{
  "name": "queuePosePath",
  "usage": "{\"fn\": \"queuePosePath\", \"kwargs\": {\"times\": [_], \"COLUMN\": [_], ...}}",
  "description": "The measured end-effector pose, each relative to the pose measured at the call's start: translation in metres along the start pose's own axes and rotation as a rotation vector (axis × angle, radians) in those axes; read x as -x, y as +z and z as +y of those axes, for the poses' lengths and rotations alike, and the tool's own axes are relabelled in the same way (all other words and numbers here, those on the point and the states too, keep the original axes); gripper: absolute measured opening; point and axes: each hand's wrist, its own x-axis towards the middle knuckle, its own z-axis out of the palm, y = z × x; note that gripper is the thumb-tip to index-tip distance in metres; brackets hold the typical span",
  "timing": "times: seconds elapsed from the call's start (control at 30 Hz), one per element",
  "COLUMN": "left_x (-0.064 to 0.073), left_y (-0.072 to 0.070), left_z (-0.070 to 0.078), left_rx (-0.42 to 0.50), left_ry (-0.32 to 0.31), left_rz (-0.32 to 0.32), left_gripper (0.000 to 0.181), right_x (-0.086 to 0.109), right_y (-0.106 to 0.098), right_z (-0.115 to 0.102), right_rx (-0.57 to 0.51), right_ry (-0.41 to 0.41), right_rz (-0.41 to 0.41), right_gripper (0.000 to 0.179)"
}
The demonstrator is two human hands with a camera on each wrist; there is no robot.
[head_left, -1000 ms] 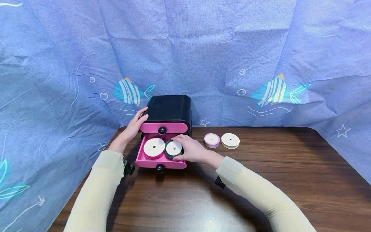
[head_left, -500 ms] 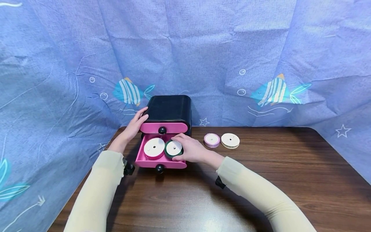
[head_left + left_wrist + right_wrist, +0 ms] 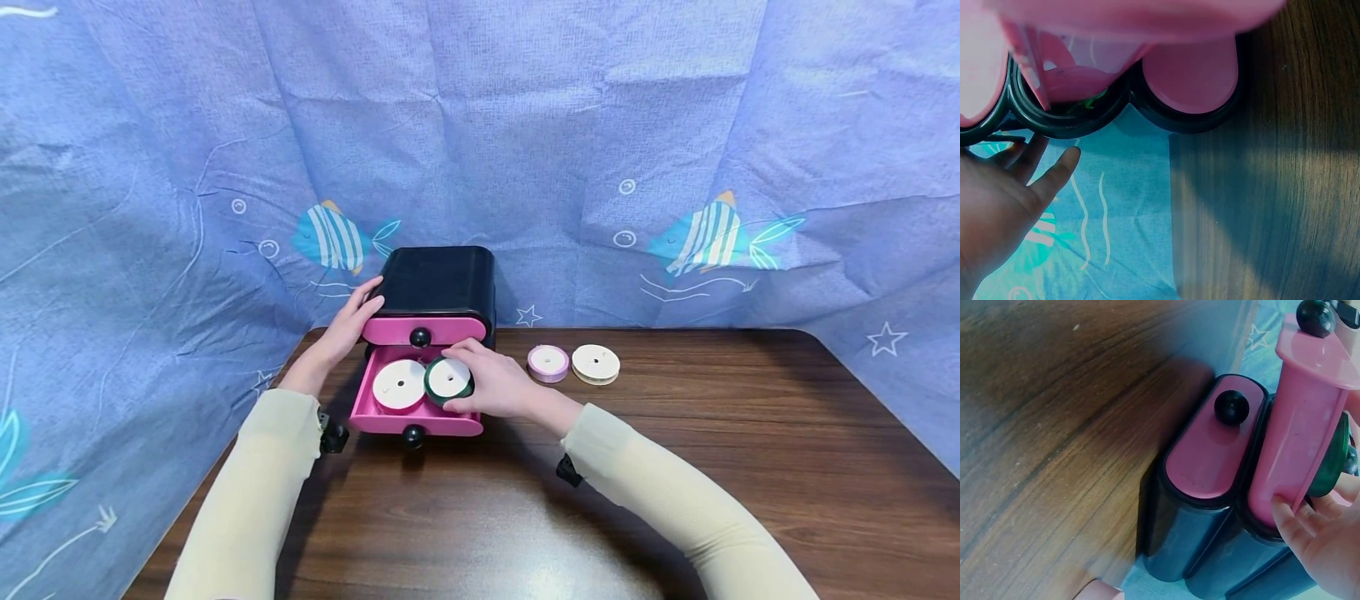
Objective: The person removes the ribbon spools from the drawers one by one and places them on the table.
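Observation:
My right hand grips a spool of dark green ribbon by its edge, thumb in front and fingers behind. The spool sits slightly tilted over the right part of a pulled-out pink drawer. Beside it in the drawer lies a spool of pink ribbon with a white face. The two spools look in contact or nearly so. My left hand rests against the left side of the black cabinet, its fingers fairly straight. In the right wrist view the green spool shows partly behind the drawer wall.
Two more ribbon spools, one lilac and one cream, lie on the wooden table right of the cabinet. Above the pulled-out drawer is a closed pink drawer with a black knob. A blue fish-print cloth hangs behind.
The green spool has risen a little and tipped within my right hand. The pink spool has shifted slightly towards the drawer's front. My left hand has stayed put.

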Motion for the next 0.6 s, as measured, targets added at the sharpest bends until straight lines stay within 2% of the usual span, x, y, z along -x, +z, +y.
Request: {"fn": "queuePosePath", "kwargs": {"times": [0.37, 0.6], "left_x": [0.002, -0.013], "left_y": [0.001, -0.004], "left_z": [0.001, -0.022], "left_rx": [-0.008, -0.014], "left_ry": [0.016, 0.013], "left_rz": [0.006, 0.015], "left_gripper": [0.06, 0.061], "right_x": [0.004, 0.011], "right_y": [-0.006, -0.012], "right_z": [-0.005, -0.008], "right_rx": [-0.025, -0.062], "right_ry": [0.0, 0.0], "right_rz": [0.035, 0.052], "right_gripper": [0.074, 0.073]}}
